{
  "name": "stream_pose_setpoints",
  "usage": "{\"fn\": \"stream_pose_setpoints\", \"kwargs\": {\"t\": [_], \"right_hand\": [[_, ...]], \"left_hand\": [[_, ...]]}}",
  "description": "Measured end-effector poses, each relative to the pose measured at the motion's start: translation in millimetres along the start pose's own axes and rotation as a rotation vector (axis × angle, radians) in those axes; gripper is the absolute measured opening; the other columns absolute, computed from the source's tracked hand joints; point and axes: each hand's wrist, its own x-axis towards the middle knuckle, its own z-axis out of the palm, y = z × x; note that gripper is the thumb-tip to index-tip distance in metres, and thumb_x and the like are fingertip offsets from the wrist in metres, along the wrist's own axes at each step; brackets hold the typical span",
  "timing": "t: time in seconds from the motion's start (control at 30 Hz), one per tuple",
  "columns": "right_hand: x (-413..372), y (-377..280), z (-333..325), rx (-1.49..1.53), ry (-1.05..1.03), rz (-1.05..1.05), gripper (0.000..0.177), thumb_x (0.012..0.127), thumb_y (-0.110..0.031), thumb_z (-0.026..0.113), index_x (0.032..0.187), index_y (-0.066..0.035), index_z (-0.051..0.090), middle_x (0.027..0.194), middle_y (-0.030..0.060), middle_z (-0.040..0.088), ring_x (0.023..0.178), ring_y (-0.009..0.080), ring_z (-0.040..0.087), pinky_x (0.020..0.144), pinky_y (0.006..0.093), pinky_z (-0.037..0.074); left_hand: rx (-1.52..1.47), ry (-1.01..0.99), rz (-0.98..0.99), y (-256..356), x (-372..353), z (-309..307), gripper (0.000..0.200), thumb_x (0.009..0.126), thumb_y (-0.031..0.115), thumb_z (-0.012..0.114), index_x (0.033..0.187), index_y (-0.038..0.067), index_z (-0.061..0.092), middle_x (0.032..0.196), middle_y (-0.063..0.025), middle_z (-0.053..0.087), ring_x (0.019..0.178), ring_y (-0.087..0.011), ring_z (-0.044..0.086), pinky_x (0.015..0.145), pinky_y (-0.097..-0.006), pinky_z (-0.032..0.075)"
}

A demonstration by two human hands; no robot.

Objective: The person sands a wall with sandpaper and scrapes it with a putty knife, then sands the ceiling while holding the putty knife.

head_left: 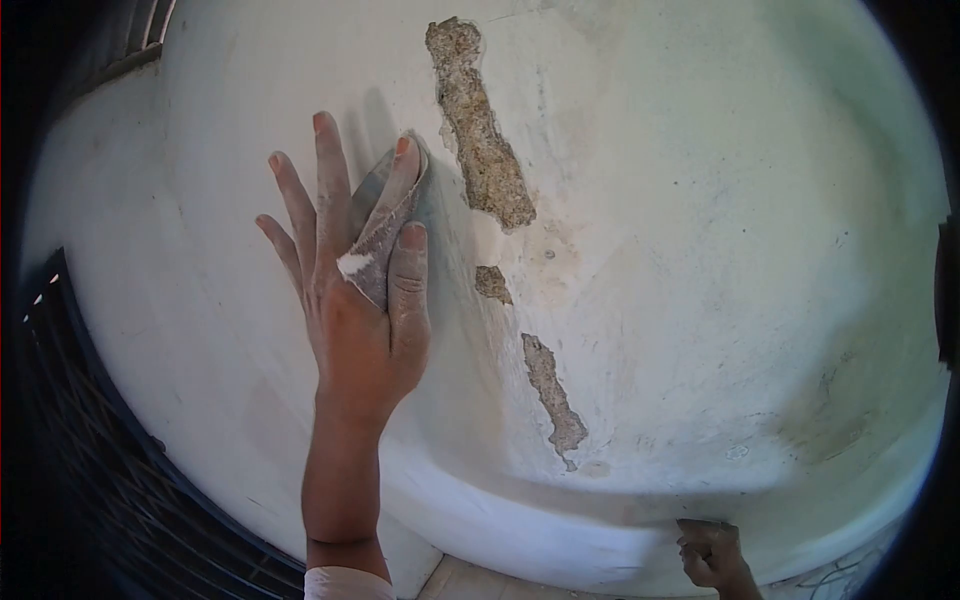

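My left hand lies with its back toward me and its fingers stretched upward against the pale wall. A folded piece of grey sandpaper is wrapped around its index finger and held beside the thumb, pressed to the wall. White dust coats the fingers and a patch of the sandpaper. Just right of this hand, a long bare patch shows rough brown material under the chipped paint. Low at the right, my right hand is curled into a loose fist near the wall's lower part, with nothing visible in it.
Below the long patch are a small chipped spot and another narrow bare strip. A dark metal grille stands at the lower left. Part of the floor shows at the bottom. The wall has stains and scuffs on its right side.
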Motion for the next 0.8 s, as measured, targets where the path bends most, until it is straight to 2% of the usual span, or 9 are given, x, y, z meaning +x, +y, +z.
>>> {"fn": "stream_pose_setpoints", "kwargs": {"t": [0.1, 0.17, 0.2, 0.3, 0.47, 0.6, 0.67, 0.8], "right_hand": [[0.9, 1.7, -0.3, -0.063, 0.001, -0.062, 0.033, 0.073, 0.002, 0.049, 0.103, 0.006, 0.061, 0.070, 0.0101, 0.063, 0.055, 0.0137, 0.063, 0.050, 0.0263, 0.053], [-4.3, 4.1, -2.4, -0.034, -0.005, 0.026, 0.032, 0.073, 0.001, 0.048, 0.102, 0.007, 0.061, 0.069, 0.0100, 0.063, 0.054, 0.0136, 0.063, 0.050, 0.0266, 0.054], [-6.5, 4.5, -3.4, -0.018, -0.007, 0.071, 0.032, 0.073, 0.001, 0.048, 0.102, 0.007, 0.061, 0.068, 0.0099, 0.062, 0.053, 0.0135, 0.063, 0.050, 0.0268, 0.054], [-2.5, 0.5, -2.9, -0.044, -0.007, 0.034, 0.033, 0.072, 0.000, 0.048, 0.101, 0.008, 0.061, 0.065, 0.0094, 0.062, 0.052, 0.0133, 0.062, 0.049, 0.0273, 0.054], [-0.9, 1.3, 2.8, -0.032, 0.049, 0.012, 0.034, 0.071, -0.001, 0.048, 0.101, 0.009, 0.062, 0.064, 0.0088, 0.062, 0.053, 0.0133, 0.062, 0.054, 0.0288, 0.056], [-4.7, 10.5, -1.4, -0.085, -0.002, 0.016, 0.034, 0.071, -0.001, 0.049, 0.100, 0.009, 0.062, 0.064, 0.0079, 0.062, 0.052, 0.0132, 0.062, 0.059, 0.0301, 0.057], [-10.9, 15.6, -0.4, -0.029, 0.041, 0.081, 0.033, 0.071, -0.002, 0.049, 0.100, 0.009, 0.062, 0.063, 0.0075, 0.061, 0.052, 0.0130, 0.061, 0.058, 0.0300, 0.056], [-10.0, 12.6, 2.9, 0.015, 0.071, 0.126, 0.033, 0.071, -0.002, 0.049, 0.099, 0.009, 0.062, 0.062, 0.0077, 0.061, 0.052, 0.0130, 0.061, 0.057, 0.0295, 0.056]], "left_hand": [[-0.005, -0.046, -0.046, 6.5, -13.7, -1.8, 0.042, 0.099, 0.029, 0.045, 0.140, 0.026, 0.053, 0.160, -0.0101, 0.021, 0.147, -0.0446, 0.000, 0.110, -0.0697, -0.005], [0.048, -0.090, -0.057, 11.6, -24.7, -4.2, 0.042, 0.099, 0.028, 0.045, 0.139, 0.026, 0.053, 0.160, -0.0100, 0.021, 0.147, -0.0447, 0.001, 0.110, -0.0697, -0.005], [0.047, -0.077, -0.061, 11.7, -25.1, -2.6, 0.042, 0.099, 0.028, 0.045, 0.140, 0.026, 0.053, 0.160, -0.0099, 0.021, 0.147, -0.0448, 0.001, 0.110, -0.0698, -0.005], [0.044, -0.031, -0.075, 10.8, -17.8, 1.5, 0.042, 0.099, 0.028, 0.044, 0.140, 0.025, 0.053, 0.160, -0.0094, 0.021, 0.147, -0.0449, 0.001, 0.110, -0.0701, -0.005], [0.047, 0.010, -0.074, 9.3, 3.6, 1.4, 0.042, 0.098, 0.024, 0.046, 0.139, 0.025, 0.054, 0.161, -0.0089, 0.019, 0.147, -0.0449, 0.000, 0.109, -0.0713, -0.006], [0.101, -0.093, -0.102, 16.3, -18.6, -6.9, 0.043, 0.097, 0.019, 0.048, 0.139, 0.025, 0.053, 0.161, -0.0089, 0.018, 0.147, -0.0449, 0.001, 0.109, -0.0717, -0.006], [0.094, -0.155, -0.123, 16.5, -33.1, -5.4, 0.045, 0.096, 0.017, 0.050, 0.140, 0.026, 0.052, 0.161, -0.0094, 0.017, 0.147, -0.0451, 0.001, 0.109, -0.0720, -0.005], [0.074, -0.084, -0.064, 16.0, -18.4, -7.0, 0.047, 0.095, 0.016, 0.050, 0.142, 0.027, 0.050, 0.161, -0.0106, 0.017, 0.147, -0.0453, 0.000, 0.108, -0.0719, -0.005]]}}
